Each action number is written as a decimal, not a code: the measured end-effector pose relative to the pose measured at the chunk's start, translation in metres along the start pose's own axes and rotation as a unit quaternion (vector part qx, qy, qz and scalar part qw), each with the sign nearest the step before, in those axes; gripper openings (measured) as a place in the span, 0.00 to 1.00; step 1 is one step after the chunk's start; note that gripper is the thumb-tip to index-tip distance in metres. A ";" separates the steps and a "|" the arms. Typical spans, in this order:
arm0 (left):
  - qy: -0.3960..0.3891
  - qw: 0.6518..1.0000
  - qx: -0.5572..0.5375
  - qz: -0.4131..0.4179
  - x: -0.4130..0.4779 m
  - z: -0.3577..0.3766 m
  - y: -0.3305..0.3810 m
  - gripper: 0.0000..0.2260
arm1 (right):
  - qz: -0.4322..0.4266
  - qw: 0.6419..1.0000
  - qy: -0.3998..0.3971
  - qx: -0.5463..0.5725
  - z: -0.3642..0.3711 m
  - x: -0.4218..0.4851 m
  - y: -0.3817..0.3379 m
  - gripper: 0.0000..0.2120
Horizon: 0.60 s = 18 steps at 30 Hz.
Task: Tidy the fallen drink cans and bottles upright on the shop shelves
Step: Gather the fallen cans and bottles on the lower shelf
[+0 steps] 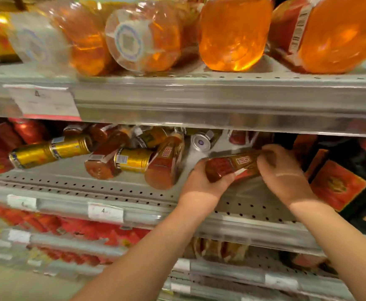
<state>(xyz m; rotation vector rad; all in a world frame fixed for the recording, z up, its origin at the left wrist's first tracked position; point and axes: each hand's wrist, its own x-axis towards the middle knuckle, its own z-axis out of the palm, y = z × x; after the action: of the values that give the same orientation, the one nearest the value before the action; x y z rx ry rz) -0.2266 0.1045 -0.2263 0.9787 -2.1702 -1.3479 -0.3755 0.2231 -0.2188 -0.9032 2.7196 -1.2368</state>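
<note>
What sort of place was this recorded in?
Most likely a shop's drinks aisle: perforated metal shelves with price tags on the front rails, similar orange bottles above, gold cans lying below. The left hand and right hand grip a brown bottle.

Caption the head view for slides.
Left hand and right hand hold a lying brown bottle on the middle shelf near fallen gold cans.
</note>
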 end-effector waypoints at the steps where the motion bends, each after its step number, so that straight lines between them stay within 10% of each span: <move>1: -0.002 1.000 0.005 -0.005 0.002 0.001 0.001 0.27 | 0.007 1.000 0.002 -0.019 0.000 -0.001 -0.002 0.14; 7: -0.019 0.996 0.059 0.066 -0.020 -0.019 0.002 0.21 | -0.069 0.993 0.070 -0.072 0.008 -0.025 -0.038 0.18; 11: 0.187 0.921 0.269 0.212 -0.026 -0.075 -0.015 0.16 | -0.086 0.996 0.013 -0.024 0.022 -0.027 -0.069 0.18; 14: 0.208 0.842 0.480 0.133 -0.011 -0.107 -0.027 0.30 | -0.114 0.993 -0.005 -0.011 0.039 -0.028 -0.089 0.18; 18: 0.067 0.839 0.539 0.020 0.003 -0.098 -0.042 0.46 | -0.126 0.992 0.000 -0.021 0.059 -0.030 -0.099 0.19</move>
<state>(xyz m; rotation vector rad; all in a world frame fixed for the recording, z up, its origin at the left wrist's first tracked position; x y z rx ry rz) -0.1501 0.0308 -0.2194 1.2827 -2.7729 0.1264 -0.2870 0.1465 -0.1970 -1.2863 2.7046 -1.2176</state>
